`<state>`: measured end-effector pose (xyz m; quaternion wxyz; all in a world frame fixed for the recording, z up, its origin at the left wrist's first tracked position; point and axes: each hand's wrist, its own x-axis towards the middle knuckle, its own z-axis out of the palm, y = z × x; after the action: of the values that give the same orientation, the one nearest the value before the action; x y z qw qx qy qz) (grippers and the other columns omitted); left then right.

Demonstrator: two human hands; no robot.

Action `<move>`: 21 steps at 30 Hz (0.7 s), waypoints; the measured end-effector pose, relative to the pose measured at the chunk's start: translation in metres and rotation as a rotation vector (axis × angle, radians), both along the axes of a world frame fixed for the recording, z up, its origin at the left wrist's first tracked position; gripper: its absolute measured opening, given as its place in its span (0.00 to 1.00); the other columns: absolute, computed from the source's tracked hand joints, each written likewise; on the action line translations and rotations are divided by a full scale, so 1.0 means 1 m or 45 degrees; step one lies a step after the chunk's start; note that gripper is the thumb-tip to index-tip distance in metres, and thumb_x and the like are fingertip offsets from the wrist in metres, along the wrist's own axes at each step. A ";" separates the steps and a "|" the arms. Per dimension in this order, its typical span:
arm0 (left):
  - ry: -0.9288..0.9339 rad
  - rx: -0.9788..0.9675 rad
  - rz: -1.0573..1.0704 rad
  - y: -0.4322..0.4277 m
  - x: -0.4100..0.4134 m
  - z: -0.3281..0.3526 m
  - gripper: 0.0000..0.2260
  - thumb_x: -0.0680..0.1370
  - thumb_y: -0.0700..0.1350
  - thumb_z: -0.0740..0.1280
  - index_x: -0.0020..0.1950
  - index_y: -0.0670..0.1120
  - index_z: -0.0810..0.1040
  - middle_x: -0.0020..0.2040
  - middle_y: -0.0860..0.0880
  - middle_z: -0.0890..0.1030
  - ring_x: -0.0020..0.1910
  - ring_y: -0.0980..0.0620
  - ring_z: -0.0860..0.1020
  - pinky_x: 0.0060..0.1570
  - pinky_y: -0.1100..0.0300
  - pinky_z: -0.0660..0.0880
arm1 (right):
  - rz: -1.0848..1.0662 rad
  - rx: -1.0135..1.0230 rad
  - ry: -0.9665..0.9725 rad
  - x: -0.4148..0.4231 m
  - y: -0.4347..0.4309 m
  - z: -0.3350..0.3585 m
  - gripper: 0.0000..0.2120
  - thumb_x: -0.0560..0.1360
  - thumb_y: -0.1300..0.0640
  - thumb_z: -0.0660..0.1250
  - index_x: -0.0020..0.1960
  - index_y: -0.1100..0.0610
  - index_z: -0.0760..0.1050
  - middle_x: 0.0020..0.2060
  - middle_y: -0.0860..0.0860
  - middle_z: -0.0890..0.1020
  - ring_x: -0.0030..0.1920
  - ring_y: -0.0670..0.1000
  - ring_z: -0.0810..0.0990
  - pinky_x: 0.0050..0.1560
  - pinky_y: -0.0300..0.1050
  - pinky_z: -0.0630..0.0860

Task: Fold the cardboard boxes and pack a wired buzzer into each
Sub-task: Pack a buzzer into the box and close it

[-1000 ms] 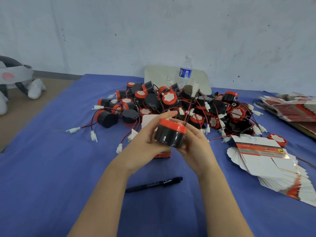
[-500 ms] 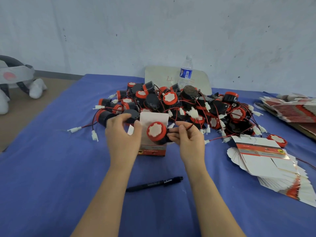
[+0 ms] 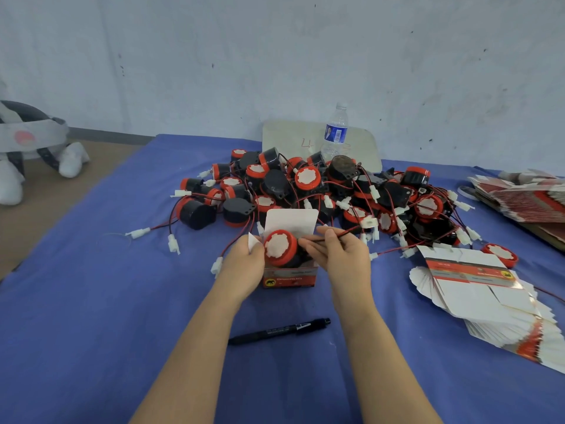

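Red-capped and black-bodied, the buzzer (image 3: 279, 248) I am watching sits tilted in the mouth of the small box (image 3: 290, 278), its white-centred cap facing the camera and its body only partly sunk inside. The box stands upright on the blue-covered counter (image 3: 91, 301), with its white lid flap (image 3: 290, 220) raised behind the buzzer. On my feed the left hand (image 3: 244, 264) grips the box's left side, fingers curled against it by a small side flap. The right hand (image 3: 339, 255) pinches the buzzer's thin red-and-black wire (image 3: 340, 234) between thumb and forefinger, just right of the buzzer. Behind the box lies a tangled heap of buzzers (image 3: 336, 191) with white plugs. To the right a fanned stack of flat boxes (image 3: 477, 289) rests on the counter, and a second stack (image 3: 526, 197) lies further back at the edge. A black pen (image 3: 279, 331) lies between the forearms, and a water bottle (image 3: 334, 133) stands behind the heap
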<state>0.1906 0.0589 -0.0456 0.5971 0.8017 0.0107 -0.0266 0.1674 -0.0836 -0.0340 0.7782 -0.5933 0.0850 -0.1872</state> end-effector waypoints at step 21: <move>-0.202 0.146 0.120 -0.014 0.000 -0.011 0.07 0.77 0.43 0.65 0.42 0.52 0.68 0.39 0.53 0.74 0.36 0.58 0.72 0.28 0.65 0.63 | -0.161 -0.785 -0.085 -0.008 -0.002 0.005 0.06 0.78 0.59 0.65 0.47 0.49 0.78 0.42 0.46 0.82 0.40 0.42 0.80 0.41 0.31 0.76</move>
<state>0.1904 0.0445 -0.0571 0.5497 0.8327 0.0027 0.0658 0.1593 -0.0857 -0.0294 0.5510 -0.7883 0.0353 -0.2716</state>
